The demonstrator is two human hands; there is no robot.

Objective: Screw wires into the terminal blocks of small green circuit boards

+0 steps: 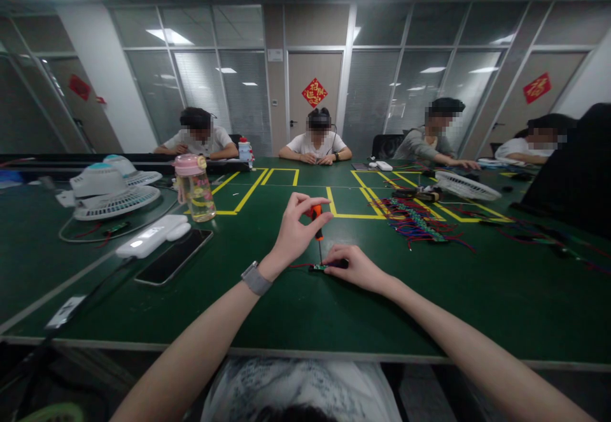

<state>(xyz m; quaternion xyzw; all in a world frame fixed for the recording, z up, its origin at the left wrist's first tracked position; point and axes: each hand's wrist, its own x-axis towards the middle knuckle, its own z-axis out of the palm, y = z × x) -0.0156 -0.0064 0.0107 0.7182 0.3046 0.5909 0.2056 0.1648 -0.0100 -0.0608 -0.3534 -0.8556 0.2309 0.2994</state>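
Note:
My left hand point(298, 231), with a grey-banded watch on its wrist, is curled around the orange and black handle of a screwdriver point(318, 236). The screwdriver stands upright, its shaft pointing down at a small green circuit board point(317, 268) on the table. Whether the tip sits in a screw is too small to tell. My right hand point(353, 266) pinches the board's right end, hiding part of it. A thin red wire point(300, 265) runs out to the left of the board. Something dark lies under my right fingers.
On the green table point(267, 320) are a phone point(174, 256), a white power strip point(151, 236), a pink-lidded bottle point(195, 189) and fan parts point(117, 189) to the left. Several wired circuit boards point(417, 218) lie right, near a white fan grille point(466, 185). Several people sit opposite.

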